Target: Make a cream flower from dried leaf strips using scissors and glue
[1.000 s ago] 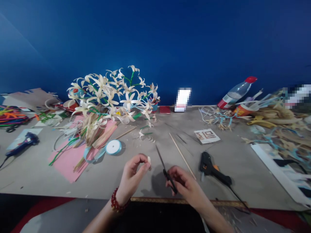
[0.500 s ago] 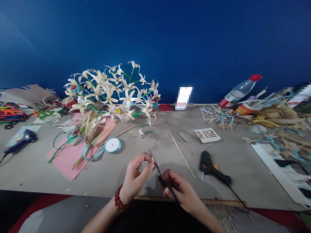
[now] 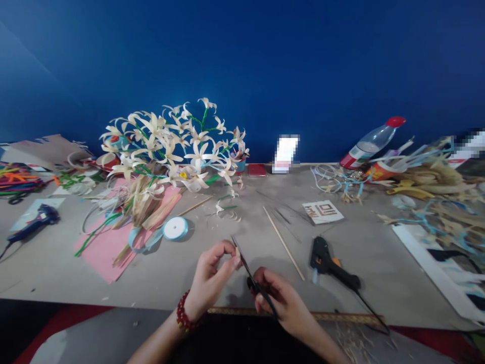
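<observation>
My left hand (image 3: 216, 273), with a red bead bracelet (image 3: 185, 309) at the wrist, pinches a small pale piece (image 3: 237, 251) between thumb and forefinger; it looks like a bit of husk, mostly hidden by the fingers. In my right hand (image 3: 278, 296) are dark scissors (image 3: 247, 268), their blades pointing up and left beside the pale piece. Whether the blades touch it I cannot tell. Beyond the hands lie small white flowers on green stems (image 3: 223, 207). A large bunch of cream flowers (image 3: 170, 141) stands at the back left.
A black glue gun (image 3: 333, 265) and a thin stick (image 3: 283, 242) lie to the right. At left are a ribbon spool (image 3: 175, 228), pink paper (image 3: 102, 258) and a blue glue gun (image 3: 34, 222). A tilted bottle (image 3: 369, 144) and a white power strip (image 3: 428, 275) are farther right.
Almost nothing differs. Both hands keep their grip on the pale piece and the scissors, and the view has shifted very slightly.
</observation>
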Action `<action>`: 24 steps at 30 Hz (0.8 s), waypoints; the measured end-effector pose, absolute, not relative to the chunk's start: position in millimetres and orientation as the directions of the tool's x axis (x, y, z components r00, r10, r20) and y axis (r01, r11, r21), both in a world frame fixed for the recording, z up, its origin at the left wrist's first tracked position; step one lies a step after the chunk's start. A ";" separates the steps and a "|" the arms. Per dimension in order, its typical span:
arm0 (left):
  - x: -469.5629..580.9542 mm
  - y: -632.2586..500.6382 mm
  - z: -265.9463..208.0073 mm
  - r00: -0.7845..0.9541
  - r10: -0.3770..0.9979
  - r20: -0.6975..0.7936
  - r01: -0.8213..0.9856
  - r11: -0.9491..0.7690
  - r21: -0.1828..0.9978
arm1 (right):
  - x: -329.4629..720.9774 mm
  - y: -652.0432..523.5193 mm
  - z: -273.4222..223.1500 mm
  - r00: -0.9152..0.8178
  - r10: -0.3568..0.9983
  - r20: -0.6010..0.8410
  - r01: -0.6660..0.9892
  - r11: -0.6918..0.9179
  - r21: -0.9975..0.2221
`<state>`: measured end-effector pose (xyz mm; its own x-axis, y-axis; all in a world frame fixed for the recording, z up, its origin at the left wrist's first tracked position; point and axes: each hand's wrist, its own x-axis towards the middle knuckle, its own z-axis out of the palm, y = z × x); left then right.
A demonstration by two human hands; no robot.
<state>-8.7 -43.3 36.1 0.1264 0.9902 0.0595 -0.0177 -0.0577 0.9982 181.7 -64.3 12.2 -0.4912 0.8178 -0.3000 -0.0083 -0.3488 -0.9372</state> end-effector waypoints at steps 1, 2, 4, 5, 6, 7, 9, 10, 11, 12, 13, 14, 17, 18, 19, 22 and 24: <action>-8.9 -43.4 36.3 0.130 0.990 0.059 -0.030 -0.056 0.998 | 181.5 -64.8 11.9 -0.489 0.821 -0.296 -0.010 -0.344 -0.939; -9.2 -43.6 36.3 0.133 0.989 0.060 -0.045 -0.055 0.997 | 181.4 -65.2 11.5 -0.483 0.824 -0.295 -0.006 -0.341 -0.940; -10.1 -44.2 36.3 0.139 0.989 0.057 -0.075 -0.047 0.996 | 181.5 -65.5 11.1 -0.469 0.832 -0.297 0.009 -0.332 -0.943; -10.7 -44.6 36.3 0.142 0.988 0.055 -0.088 -0.043 0.995 | 181.7 -65.3 11.2 -0.463 0.834 -0.300 0.016 -0.331 -0.943; -11.4 -45.0 36.4 0.150 0.987 0.052 -0.102 -0.037 0.994 | 182.0 -64.7 11.6 -0.458 0.836 -0.304 0.017 -0.333 -0.943; -12.2 -45.4 36.8 0.163 0.986 0.044 -0.117 -0.025 0.993 | 182.5 -63.6 12.5 -0.449 0.840 -0.304 0.011 -0.335 -0.942; -13.9 -46.2 38.5 0.208 0.978 0.015 -0.137 0.014 0.991 | 183.7 -59.9 15.6 -0.422 0.862 -0.281 -0.014 -0.316 -0.949; -14.8 -46.6 39.9 0.236 0.972 -0.010 -0.130 0.042 0.991 | 184.2 -57.4 17.5 -0.408 0.876 -0.258 -0.030 -0.295 -0.955; -15.6 -46.9 41.7 0.266 0.963 -0.038 -0.109 0.069 0.992 | 184.5 -54.5 19.6 -0.397 0.888 -0.231 -0.049 -0.272 -0.961; -16.2 -47.0 43.8 0.288 0.955 -0.065 -0.075 0.090 0.993 | 184.6 -51.5 21.5 -0.386 0.900 -0.203 -0.073 -0.249 -0.966; -16.7 -47.0 46.1 0.306 0.949 -0.083 -0.029 0.096 0.995 | 184.2 -48.4 23.2 -0.380 0.908 -0.176 -0.099 -0.229 -0.968; -16.9 -46.9 48.5 0.319 0.944 -0.089 0.026 0.085 0.996 | 183.5 -45.6 24.6 -0.372 0.915 -0.153 -0.128 -0.214 -0.969; -17.1 -45.8 55.3 0.350 0.936 -0.039 0.191 -0.030 0.981 | 179.2 -39.2 27.2 -0.344 0.930 -0.126 -0.167 -0.192 -0.967; -17.2 -45.3 57.1 0.363 0.931 -0.021 0.239 -0.071 0.968 | 177.5 -37.9 27.9 -0.338 0.932 -0.130 -0.159 -0.193 -0.968; -17.4 -44.7 58.8 0.378 0.926 -0.008 0.278 -0.105 0.955 | 175.9 -37.0 28.6 -0.333 0.933 -0.140 -0.146 -0.197 -0.969; -18.2 -42.2 62.7 0.438 0.899 0.010 0.341 -0.176 0.923 | 172.8 -36.0 31.7 -0.317 0.933 -0.169 -0.110 -0.213 -0.971; -18.6 -39.8 64.2 0.478 0.878 0.024 0.352 -0.216 0.911 | 172.3 -36.1 33.9 -0.317 0.932 -0.177 -0.103 -0.220 -0.970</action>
<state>-18.6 -39.8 64.2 0.4782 0.8779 0.0239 0.3515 -0.2162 0.9109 172.3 -36.1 33.9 -0.3171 0.9317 -0.1773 -0.1033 -0.2198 -0.9700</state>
